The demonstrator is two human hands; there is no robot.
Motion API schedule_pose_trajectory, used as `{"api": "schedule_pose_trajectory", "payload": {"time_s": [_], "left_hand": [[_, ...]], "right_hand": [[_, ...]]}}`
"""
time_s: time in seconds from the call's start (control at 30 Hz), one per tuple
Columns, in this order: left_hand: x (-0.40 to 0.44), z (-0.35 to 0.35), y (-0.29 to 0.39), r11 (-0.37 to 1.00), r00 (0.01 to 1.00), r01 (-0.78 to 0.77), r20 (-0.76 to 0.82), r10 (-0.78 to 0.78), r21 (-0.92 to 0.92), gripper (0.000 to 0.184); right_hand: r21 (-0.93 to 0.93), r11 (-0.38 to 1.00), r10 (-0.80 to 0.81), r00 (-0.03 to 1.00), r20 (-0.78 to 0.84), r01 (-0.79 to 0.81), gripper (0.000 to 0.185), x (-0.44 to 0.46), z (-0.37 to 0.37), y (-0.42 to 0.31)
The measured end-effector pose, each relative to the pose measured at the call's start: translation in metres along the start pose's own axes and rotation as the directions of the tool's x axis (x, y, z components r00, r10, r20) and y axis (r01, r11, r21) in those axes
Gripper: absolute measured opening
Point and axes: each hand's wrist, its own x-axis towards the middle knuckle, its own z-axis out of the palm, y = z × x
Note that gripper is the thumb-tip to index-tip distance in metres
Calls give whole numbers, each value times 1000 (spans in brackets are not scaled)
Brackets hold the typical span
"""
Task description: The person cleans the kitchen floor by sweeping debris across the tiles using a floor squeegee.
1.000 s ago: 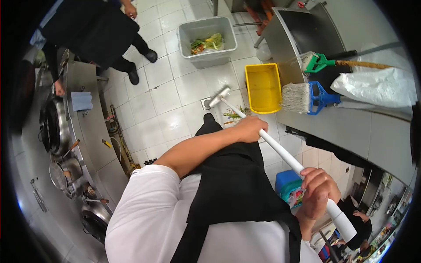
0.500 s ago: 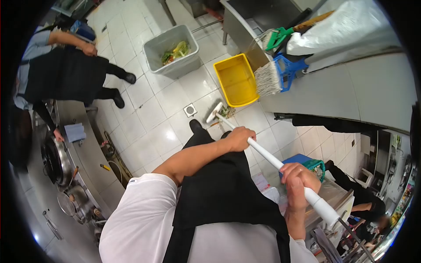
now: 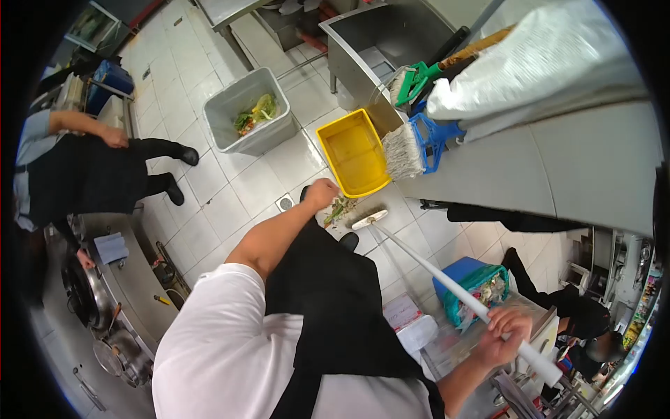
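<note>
A push broom with a white handle (image 3: 440, 276) slants across the floor, its head (image 3: 370, 219) resting on the tiles. My right hand (image 3: 508, 336) is closed around the upper part of the handle. Beside the near left edge of a yellow bin (image 3: 357, 183) is my left hand (image 3: 321, 194), off the broom. Its fingers point down and are partly hidden, so I cannot tell whether they touch the rim or hold anything. Green and brown scraps (image 3: 338, 210) lie on the floor between the bin and the broom head.
A grey bin (image 3: 269, 140) holds vegetable scraps. Mop heads (image 3: 403, 153) hang beside a steel sink (image 3: 412, 31). One person (image 3: 84, 171) stands at the left by the stove; another (image 3: 583, 314) is at the lower right. A blue bin (image 3: 453, 274) with a green liner stands right of me.
My left hand has let go of the broom handle and moved up and left toward the yellow bin. The broom head has shifted right, away from the scraps. The view has turned.
</note>
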Motion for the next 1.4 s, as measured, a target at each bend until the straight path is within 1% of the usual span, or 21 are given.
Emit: {"api": "schedule_pose_trajectory", "payload": {"time_s": [0.03, 0.13, 0.2, 0.27, 0.3, 0.33, 0.37, 0.4, 0.43, 0.47, 0.5, 0.6, 0.63, 0.7, 0.73, 0.83, 0.9, 1.0, 1.03, 1.2, 1.4], "left_hand": [[19, -9, -14, 998, 994, -7, -105, 13, 54, 25], [91, -9, -56, 985, 984, 164, -85, -159, 60, 26], [152, 7, -91, 985, 989, 132, -80, -124, 108, 29], [201, 40, -144, 983, 994, 101, -65, -92, 154, 32], [234, 56, -170, 912, 994, -92, -20, 108, 399, 35], [254, 65, -178, 749, 955, -272, 75, 286, 604, 38], [275, 79, -183, 765, 985, -170, 103, 136, 621, 39], [283, 81, -172, 777, 985, -171, 115, 128, 605, 39], [286, 76, -156, 948, 995, 103, -23, -101, 303, 40], [289, 78, -151, 931, 929, 360, -69, -363, -54, 41], [299, 86, -158, 906, 909, 398, -70, -411, -146, 42], [316, 96, -168, 859, 879, 448, -56, -474, -247, 40], [321, 98, -174, 854, 875, 454, -51, -481, -252, 40], [321, 98, -188, 912, 902, 408, -139, -409, -37, 38], [314, 96, -194, 906, 897, 421, -133, -422, -34, 38], [301, 73, -189, 916, 896, 401, -201, -395, -14, 38], [302, 61, -207, 890, 852, 456, -271, -447, -34, 38], [286, 26, -205, 866, 837, 498, -231, -495, -49, 36], [287, 23, -214, 866, 839, 497, -229, -494, -48, 36], [282, 6, -247, 882, 821, 472, -356, -446, -18, 34], [270, -30, -277, 875, 812, 483, -359, -460, -30, 37]], "right_hand": [[-46, 998, 37, 997, -65, -40, 38, 0, 0, 6], [-115, 981, 129, 968, -217, -156, 36, -1, 1, 28], [-160, 959, 149, 895, -420, -234, 38, 4, 14, 49], [-186, 937, 177, 861, -478, -296, 37, 10, 21, 56], [-176, 934, 176, 829, -531, -311, 37, 10, 13, 60], [-167, 929, 176, 792, -585, -329, 37, 25, 30, 63], [-144, 941, 187, 823, -536, -307, 40, 36, 48, 60], [-187, 944, 141, 844, -518, -272, 39, 47, 67, 68], [-232, 933, 116, 841, -529, -274, 39, 56, 84, 74], [-276, 919, 94, 836, -540, -281, 39, 63, 97, 78], [-205, 937, 127, 823, -554, -283, 39, 65, 95, 77], [-183, 924, 191, 821, -538, -335, 40, 74, 101, 76], [-272, 909, 79, 773, -630, -315, 41, 77, 109, 84], [-306, 893, 56, 757, -651, -329, 42, 87, 127, 94], [-332, 878, 33, 737, -675, -343, 42, 91, 135, 94], [-305, 890, 82, 780, -621, -337, 40, 94, 117, 94], [-324, 892, 57, 790, -610, -315, 39, 97, 122, 97], [-360, 869, 60, 795, -603, -339, 40, 99, 126, 96], [-354, 872, 103, 834, -543, -338, 40, 98, 126, 95], [-327, 889, 99, 833, -545, -320, 40, 101, 136, 96], [-293, 896, 137, 835, -533, -334, 40, 90, 130, 91]]}}
